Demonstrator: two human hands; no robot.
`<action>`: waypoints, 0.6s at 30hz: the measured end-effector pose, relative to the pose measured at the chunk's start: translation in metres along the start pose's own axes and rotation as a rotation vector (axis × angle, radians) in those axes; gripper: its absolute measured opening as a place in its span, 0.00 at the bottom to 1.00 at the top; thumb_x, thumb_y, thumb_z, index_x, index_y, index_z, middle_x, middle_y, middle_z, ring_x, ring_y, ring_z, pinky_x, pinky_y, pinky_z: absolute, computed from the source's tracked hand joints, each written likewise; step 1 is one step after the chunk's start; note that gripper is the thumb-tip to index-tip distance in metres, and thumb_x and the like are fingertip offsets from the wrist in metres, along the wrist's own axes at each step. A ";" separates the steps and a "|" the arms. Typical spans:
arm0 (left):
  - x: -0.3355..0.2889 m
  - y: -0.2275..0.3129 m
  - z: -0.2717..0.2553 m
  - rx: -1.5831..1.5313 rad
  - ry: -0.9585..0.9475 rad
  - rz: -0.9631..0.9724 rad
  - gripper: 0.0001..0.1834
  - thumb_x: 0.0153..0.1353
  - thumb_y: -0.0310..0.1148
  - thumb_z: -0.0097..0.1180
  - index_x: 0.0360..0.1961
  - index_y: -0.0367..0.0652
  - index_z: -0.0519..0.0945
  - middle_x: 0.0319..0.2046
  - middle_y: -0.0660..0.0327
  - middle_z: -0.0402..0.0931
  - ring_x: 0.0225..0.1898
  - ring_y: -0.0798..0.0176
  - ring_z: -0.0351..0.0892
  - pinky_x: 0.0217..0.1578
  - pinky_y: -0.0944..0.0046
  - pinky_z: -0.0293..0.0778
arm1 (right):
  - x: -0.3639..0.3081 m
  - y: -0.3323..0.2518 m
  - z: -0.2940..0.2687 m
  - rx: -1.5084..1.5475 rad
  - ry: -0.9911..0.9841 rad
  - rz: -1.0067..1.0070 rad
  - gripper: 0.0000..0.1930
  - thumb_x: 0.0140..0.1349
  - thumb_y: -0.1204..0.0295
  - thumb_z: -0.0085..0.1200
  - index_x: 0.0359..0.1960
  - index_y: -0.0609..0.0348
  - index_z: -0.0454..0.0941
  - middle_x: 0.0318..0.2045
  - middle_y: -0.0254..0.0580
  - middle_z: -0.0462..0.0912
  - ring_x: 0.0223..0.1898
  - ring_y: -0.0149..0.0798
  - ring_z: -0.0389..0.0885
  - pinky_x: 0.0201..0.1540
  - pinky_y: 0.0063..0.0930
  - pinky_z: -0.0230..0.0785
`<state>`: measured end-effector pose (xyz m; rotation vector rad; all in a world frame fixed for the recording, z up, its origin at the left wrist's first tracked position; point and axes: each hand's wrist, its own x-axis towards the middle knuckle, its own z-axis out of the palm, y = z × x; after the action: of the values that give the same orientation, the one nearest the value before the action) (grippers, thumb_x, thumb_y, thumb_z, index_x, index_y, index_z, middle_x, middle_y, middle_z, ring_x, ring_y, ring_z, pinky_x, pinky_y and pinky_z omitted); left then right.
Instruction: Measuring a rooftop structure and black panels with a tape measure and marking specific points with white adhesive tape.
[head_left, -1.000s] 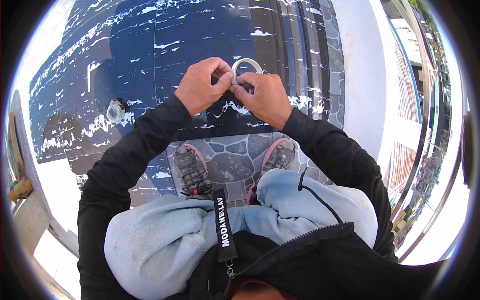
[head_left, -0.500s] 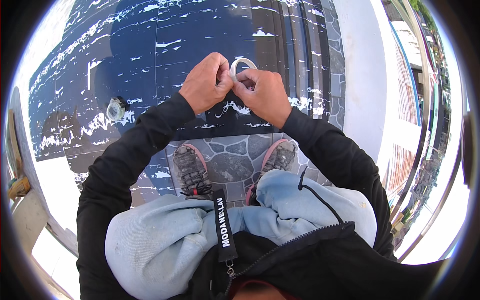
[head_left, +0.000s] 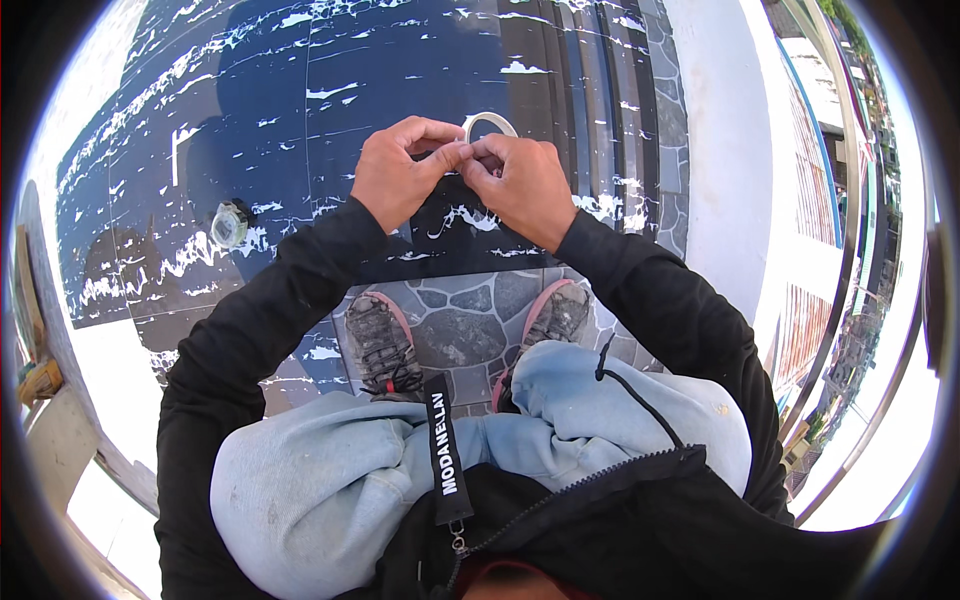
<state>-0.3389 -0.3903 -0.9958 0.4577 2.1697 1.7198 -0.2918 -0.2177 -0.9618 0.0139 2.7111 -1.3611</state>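
Observation:
A pale roll of tape [head_left: 492, 115] is held up in front of me, above a dark glossy surface [head_left: 400, 60] streaked with ragged white patches. My right hand [head_left: 525, 190] grips its near edge between thumb and curled fingers. Thumb and forefinger of my left hand [head_left: 395, 172] pinch together at the roll's near left rim, touching the right fingertips. Whether a loose end of tape lies between those fingertips is too small to tell. The other left fingers are bent, partly hidden behind the thumb.
On the dark surface at left sits a clear roundish object [head_left: 230, 223]. My shoes [head_left: 383, 340] stand on grey stone-patterned paving [head_left: 460, 335] at its near edge. A white wall or ledge [head_left: 725, 150] runs along the right, with metal railings [head_left: 850, 200] beyond.
My left hand has loosened from a tight fist into a more open pinch, its fingers lifting and shifting slightly left. The tape roll has tipped and dropped lower behind the right fingers.

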 end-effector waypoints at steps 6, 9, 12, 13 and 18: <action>0.013 -0.016 -0.012 -0.059 -0.091 -0.156 0.12 0.61 0.35 0.62 0.38 0.37 0.81 0.30 0.63 0.82 0.32 0.73 0.79 0.36 0.71 0.74 | 0.014 0.013 -0.001 -0.169 -0.073 -0.024 0.13 0.58 0.62 0.56 0.27 0.60 0.82 0.20 0.48 0.81 0.23 0.51 0.81 0.29 0.41 0.71; 0.023 -0.006 -0.018 0.145 -0.113 -0.164 0.13 0.62 0.38 0.61 0.36 0.36 0.81 0.29 0.63 0.82 0.31 0.74 0.78 0.34 0.72 0.73 | 0.023 0.014 -0.013 -0.217 -0.060 -0.067 0.15 0.58 0.60 0.56 0.25 0.59 0.82 0.19 0.46 0.81 0.22 0.51 0.79 0.28 0.42 0.71; 0.037 -0.018 -0.018 0.150 -0.114 -0.165 0.15 0.61 0.40 0.61 0.36 0.37 0.81 0.28 0.65 0.81 0.30 0.75 0.77 0.33 0.72 0.73 | 0.047 0.028 -0.017 -0.313 -0.063 -0.283 0.16 0.58 0.58 0.57 0.26 0.58 0.83 0.19 0.46 0.81 0.22 0.49 0.79 0.28 0.40 0.71; 0.043 -0.022 -0.019 0.157 -0.104 -0.157 0.15 0.61 0.40 0.62 0.36 0.37 0.81 0.27 0.65 0.81 0.30 0.75 0.77 0.33 0.72 0.72 | 0.059 0.031 -0.022 -0.317 -0.065 -0.281 0.16 0.58 0.58 0.57 0.26 0.58 0.83 0.19 0.46 0.81 0.22 0.49 0.79 0.28 0.40 0.71; 0.073 -0.054 -0.029 0.080 -0.046 -0.262 0.18 0.59 0.45 0.63 0.35 0.38 0.81 0.27 0.66 0.79 0.31 0.74 0.76 0.34 0.73 0.70 | 0.111 0.035 -0.027 -0.450 -0.274 -0.103 0.24 0.58 0.49 0.59 0.22 0.61 0.82 0.15 0.42 0.78 0.19 0.37 0.78 0.27 0.30 0.69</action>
<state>-0.4198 -0.3945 -1.0471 0.2171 2.1620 1.4734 -0.4031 -0.1796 -0.9849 -0.3267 2.7362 -0.6802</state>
